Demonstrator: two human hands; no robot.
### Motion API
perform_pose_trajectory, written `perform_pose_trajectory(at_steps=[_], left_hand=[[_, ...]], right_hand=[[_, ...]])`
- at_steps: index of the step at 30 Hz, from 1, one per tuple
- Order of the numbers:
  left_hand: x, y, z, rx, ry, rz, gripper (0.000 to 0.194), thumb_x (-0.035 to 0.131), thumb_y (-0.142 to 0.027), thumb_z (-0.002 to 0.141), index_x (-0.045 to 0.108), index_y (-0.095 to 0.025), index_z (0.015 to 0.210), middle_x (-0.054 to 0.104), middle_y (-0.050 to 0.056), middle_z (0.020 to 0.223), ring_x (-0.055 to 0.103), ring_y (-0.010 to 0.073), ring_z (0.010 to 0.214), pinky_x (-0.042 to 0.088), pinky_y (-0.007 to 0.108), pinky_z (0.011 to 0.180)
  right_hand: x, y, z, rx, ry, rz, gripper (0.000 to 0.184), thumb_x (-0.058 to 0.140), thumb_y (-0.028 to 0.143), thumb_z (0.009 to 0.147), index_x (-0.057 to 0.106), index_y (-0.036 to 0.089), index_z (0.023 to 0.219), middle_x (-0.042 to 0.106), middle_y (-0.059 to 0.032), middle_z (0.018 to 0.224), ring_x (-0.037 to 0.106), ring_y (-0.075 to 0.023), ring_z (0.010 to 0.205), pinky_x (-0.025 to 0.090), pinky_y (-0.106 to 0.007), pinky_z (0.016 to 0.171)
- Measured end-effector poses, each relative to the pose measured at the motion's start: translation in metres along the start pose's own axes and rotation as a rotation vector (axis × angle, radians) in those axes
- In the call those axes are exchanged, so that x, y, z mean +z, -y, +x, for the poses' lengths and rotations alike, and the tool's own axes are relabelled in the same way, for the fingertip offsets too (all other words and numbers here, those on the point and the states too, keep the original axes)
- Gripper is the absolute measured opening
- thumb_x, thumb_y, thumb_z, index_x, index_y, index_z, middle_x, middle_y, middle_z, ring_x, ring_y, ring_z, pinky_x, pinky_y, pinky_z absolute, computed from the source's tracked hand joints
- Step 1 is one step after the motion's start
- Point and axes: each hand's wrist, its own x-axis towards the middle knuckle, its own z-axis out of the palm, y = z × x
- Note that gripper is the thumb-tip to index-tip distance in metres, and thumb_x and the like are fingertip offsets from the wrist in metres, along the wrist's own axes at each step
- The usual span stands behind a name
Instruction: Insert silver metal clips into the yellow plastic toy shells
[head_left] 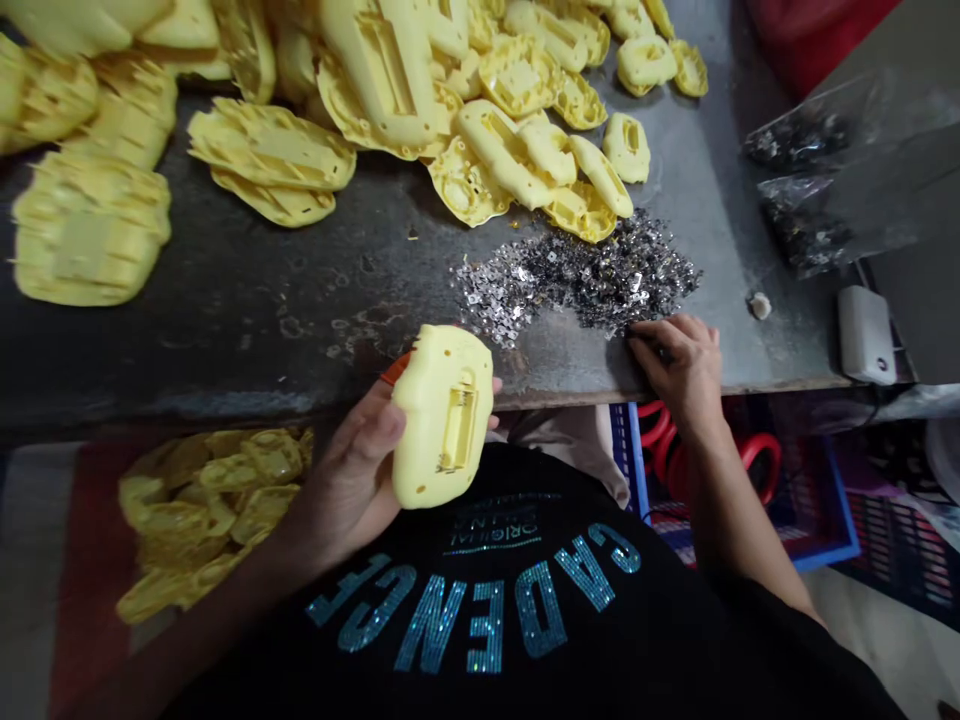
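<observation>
My left hand point(365, 455) is closed around a yellow plastic casing point(428, 425) in front of my chest, over the table's near edge. The casing's outer face is turned up, with a long battery compartment in it and metal springs at the compartment's ends. Something orange shows just behind its upper left edge. My right hand point(681, 365) rests at the near right edge of a pile of small shiny metal pieces point(577, 268) on the table. Its thumb and fingers are pinched together, and what lies between them is hidden.
Yellow casing halves point(517, 160) are heaped along the back of the dark table point(225, 340). Clear bags of metal parts point(806, 220) and a white box point(866, 335) lie at the right. Below stand a blue crate point(817, 500) with red-handled items and a bag of yellow casings point(217, 500).
</observation>
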Motion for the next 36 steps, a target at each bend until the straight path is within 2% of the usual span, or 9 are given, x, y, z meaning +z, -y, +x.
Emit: perform_pose_trajectory(at_steps=[5, 8, 10, 13, 17, 20, 24, 28, 36], left_hand=[[-0.002, 0.001, -0.014, 0.085, -0.051, -0.004, 0.077, 0.09, -0.073, 0.097, 0.075, -0.036, 0.162, 0.088, 0.004, 0.146, 0.085, 0.0358, 0.13, 0.071, 0.034, 0.094], [0.004, -0.007, -0.024, 0.068, -0.099, -0.007, 0.074, 0.092, -0.073, 0.096, 0.079, -0.032, 0.156, 0.088, 0.009, 0.145, 0.083, 0.0351, 0.135, 0.072, 0.036, 0.099], [0.007, -0.011, -0.027, 0.071, -0.106, -0.022, 0.072, 0.09, -0.073, 0.098, 0.081, -0.025, 0.151, 0.089, 0.012, 0.14, 0.086, 0.0313, 0.121, 0.072, 0.034, 0.091], [0.006, -0.011, -0.027, 0.075, -0.099, -0.056, 0.073, 0.089, -0.072, 0.099, 0.081, -0.019, 0.148, 0.092, 0.015, 0.127, 0.087, 0.0258, 0.096, 0.066, 0.027, 0.068], [0.003, -0.008, -0.026, 0.06, -0.058, -0.069, 0.097, 0.094, -0.077, 0.091, 0.07, -0.02, 0.165, 0.092, 0.018, 0.128, 0.09, 0.0332, 0.1, 0.063, 0.027, 0.056], [0.003, -0.007, -0.027, 0.053, -0.047, -0.093, 0.11, 0.097, -0.076, 0.087, 0.061, -0.022, 0.176, 0.088, 0.021, 0.141, 0.089, 0.0395, 0.118, 0.072, 0.033, 0.07], [0.002, -0.004, -0.027, 0.036, -0.072, -0.096, 0.111, 0.098, -0.076, 0.086, 0.063, -0.022, 0.175, 0.085, 0.02, 0.149, 0.086, 0.0415, 0.128, 0.076, 0.044, 0.094], [0.002, 0.0, -0.025, 0.037, -0.055, -0.078, 0.102, 0.095, -0.077, 0.09, 0.067, -0.022, 0.171, 0.086, 0.018, 0.148, 0.086, 0.0398, 0.129, 0.076, 0.044, 0.097], [0.008, 0.002, -0.02, 0.007, -0.043, -0.097, 0.103, 0.097, -0.075, 0.088, 0.068, -0.017, 0.168, 0.087, 0.021, 0.142, 0.086, 0.0373, 0.123, 0.074, 0.039, 0.093]], right_hand=[[-0.004, -0.001, 0.0, -0.091, 0.008, 0.027, 0.018, 0.074, 0.04, 0.111, 0.09, 0.03, 0.112, 0.085, -0.0067, 0.107, 0.073, -0.0311, 0.106, 0.044, -0.048, 0.095], [-0.012, 0.01, 0.0, -0.173, -0.075, 0.047, 0.012, 0.081, 0.039, 0.11, 0.09, 0.03, 0.11, 0.085, -0.0056, 0.104, 0.074, -0.0303, 0.101, 0.042, -0.045, 0.09], [-0.009, 0.03, 0.004, -0.253, -0.116, 0.096, 0.007, 0.082, 0.035, 0.11, 0.088, 0.031, 0.112, 0.085, -0.0043, 0.104, 0.074, -0.0282, 0.099, 0.042, -0.044, 0.09], [0.009, 0.069, 0.014, -0.417, -0.022, 0.16, 0.012, 0.075, 0.029, 0.115, 0.087, 0.031, 0.116, 0.084, -0.0037, 0.104, 0.072, -0.0261, 0.098, 0.043, -0.044, 0.089], [0.035, 0.097, 0.025, -0.469, 0.096, 0.104, 0.019, 0.069, 0.028, 0.118, 0.087, 0.031, 0.123, 0.084, -0.0052, 0.11, 0.069, -0.027, 0.102, 0.043, -0.045, 0.092], [0.035, 0.091, 0.022, -0.5, 0.101, 0.074, 0.018, 0.07, 0.029, 0.118, 0.087, 0.031, 0.124, 0.084, -0.0054, 0.111, 0.068, -0.0268, 0.101, 0.043, -0.045, 0.092], [0.022, 0.077, 0.015, -0.519, 0.103, 0.151, 0.017, 0.071, 0.03, 0.117, 0.088, 0.029, 0.119, 0.081, -0.0054, 0.105, 0.071, -0.0251, 0.096, 0.047, -0.044, 0.088], [0.023, 0.078, 0.017, -0.437, 0.129, 0.267, 0.013, 0.076, 0.031, 0.114, 0.088, 0.03, 0.117, 0.081, -0.0049, 0.103, 0.075, -0.0263, 0.099, 0.052, -0.043, 0.088], [0.018, 0.082, -0.004, -0.446, 0.188, 0.273, 0.01, 0.074, 0.026, 0.114, 0.081, 0.027, 0.107, 0.08, -0.0047, 0.102, 0.072, -0.0265, 0.096, 0.049, -0.044, 0.086]])
